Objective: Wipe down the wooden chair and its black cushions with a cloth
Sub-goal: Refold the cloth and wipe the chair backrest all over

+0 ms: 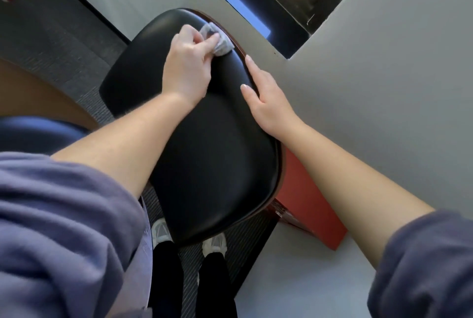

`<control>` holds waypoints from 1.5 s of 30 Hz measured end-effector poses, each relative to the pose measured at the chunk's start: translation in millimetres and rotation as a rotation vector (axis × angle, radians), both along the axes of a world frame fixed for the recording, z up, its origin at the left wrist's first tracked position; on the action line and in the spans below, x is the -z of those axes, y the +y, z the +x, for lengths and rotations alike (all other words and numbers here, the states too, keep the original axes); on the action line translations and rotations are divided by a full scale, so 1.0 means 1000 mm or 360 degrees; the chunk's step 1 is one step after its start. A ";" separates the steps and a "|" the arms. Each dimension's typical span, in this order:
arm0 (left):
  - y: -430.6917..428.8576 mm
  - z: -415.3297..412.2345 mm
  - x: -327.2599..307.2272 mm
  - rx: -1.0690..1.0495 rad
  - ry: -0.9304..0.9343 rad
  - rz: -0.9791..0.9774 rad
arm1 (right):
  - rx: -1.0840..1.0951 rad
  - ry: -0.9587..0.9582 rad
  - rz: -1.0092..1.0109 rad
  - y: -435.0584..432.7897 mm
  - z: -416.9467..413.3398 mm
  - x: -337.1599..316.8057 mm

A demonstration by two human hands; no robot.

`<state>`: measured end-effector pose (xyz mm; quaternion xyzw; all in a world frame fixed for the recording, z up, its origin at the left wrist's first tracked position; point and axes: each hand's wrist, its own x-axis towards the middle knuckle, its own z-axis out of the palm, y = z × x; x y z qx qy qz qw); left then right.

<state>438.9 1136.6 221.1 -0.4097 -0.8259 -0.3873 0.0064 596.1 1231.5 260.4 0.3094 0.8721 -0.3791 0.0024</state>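
the left hand reaches over the black cushion, fingers curled tight around a bunched grey cloth pressed to the cushion's far edge. the right hand lies open, fingers straight, along the cushion's right side by the chair's wooden rim. a red box sits just right of the cushion.

Cushion: glossy black, edged by a dark brown wooden rim. Cloth: pale grey. Sleeve: muted purple; box: red; carpet: grey, finely striped; shoes: white.
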 end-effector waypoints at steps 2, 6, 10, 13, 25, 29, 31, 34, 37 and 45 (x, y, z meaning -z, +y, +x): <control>0.001 -0.014 0.003 -0.0048 -0.0038 0.0013 | -0.0071 -0.0123 0.0169 0.002 -0.010 0.001; -0.002 -0.039 0.008 -0.0187 -0.0139 0.0005 | -0.0113 -0.0205 0.0367 0.001 -0.014 0.000; -0.006 -0.051 0.011 -0.0404 -0.0337 -0.0013 | -0.0106 -0.0199 0.0377 0.001 -0.013 0.001; -0.008 -0.059 0.014 -0.0458 -0.0391 -0.0053 | -0.0088 -0.0217 0.0398 0.000 -0.013 0.001; -0.043 0.054 0.022 0.0109 -0.0095 0.0130 | 0.0116 0.0167 -0.0081 0.007 -0.009 0.009; -0.039 0.037 0.025 0.0092 0.0055 0.0051 | 0.0159 0.0254 -0.0141 0.007 -0.009 0.010; -0.036 0.038 0.024 0.0022 -0.0005 0.0052 | 0.0160 0.0261 -0.0132 0.007 -0.009 0.010; -0.051 0.075 0.022 0.0236 -0.0074 0.0085 | 0.0146 0.0262 -0.0091 0.005 -0.009 0.011; -0.080 0.119 0.023 0.0589 0.0012 0.0042 | 0.0135 0.0256 -0.0078 0.004 -0.008 0.010; -0.091 0.141 0.026 0.0766 0.0240 -0.0002 | 0.0133 0.0230 -0.0064 0.002 -0.007 0.006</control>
